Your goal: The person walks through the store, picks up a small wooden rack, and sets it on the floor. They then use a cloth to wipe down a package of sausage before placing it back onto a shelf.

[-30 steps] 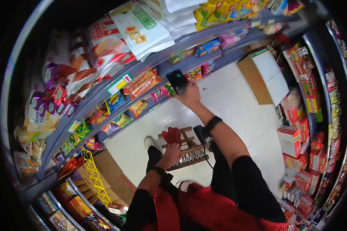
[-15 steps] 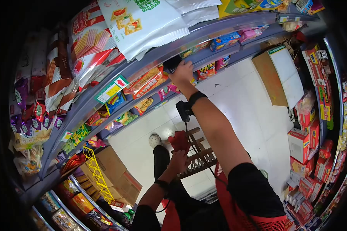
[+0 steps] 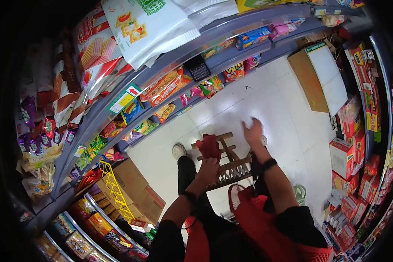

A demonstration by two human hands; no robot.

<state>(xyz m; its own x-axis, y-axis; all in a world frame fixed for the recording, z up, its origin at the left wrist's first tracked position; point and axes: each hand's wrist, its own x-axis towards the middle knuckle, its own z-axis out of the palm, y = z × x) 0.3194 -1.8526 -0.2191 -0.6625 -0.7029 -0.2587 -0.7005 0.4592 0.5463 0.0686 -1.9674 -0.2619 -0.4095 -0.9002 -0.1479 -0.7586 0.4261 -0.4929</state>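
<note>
My left hand (image 3: 208, 169) is closed around a crumpled red cloth (image 3: 208, 146) above a small wooden folding stool (image 3: 229, 171). To its right, my right hand (image 3: 254, 132) hangs over the white floor with its fingers apart, holding nothing. A black object with a keypad-like grid (image 3: 197, 69) rests on the lower shelf, apart from both hands. Beside it lies an orange-red snack packet (image 3: 165, 85). Dark bands circle both wrists.
Bagged snacks (image 3: 146, 32) fill the upper shelf (image 3: 170, 52). Cardboard boxes (image 3: 129, 187) and a yellow plastic rack (image 3: 114, 192) stand at lower left. At right are another carton (image 3: 308, 81) and shelves with red boxes (image 3: 343, 161). A shoe (image 3: 179, 151) is on the floor.
My right hand has let go of the black object and drawn back from the shelf, down and to the right. The black object stays on the shelf. My left hand still grips the red cloth.
</note>
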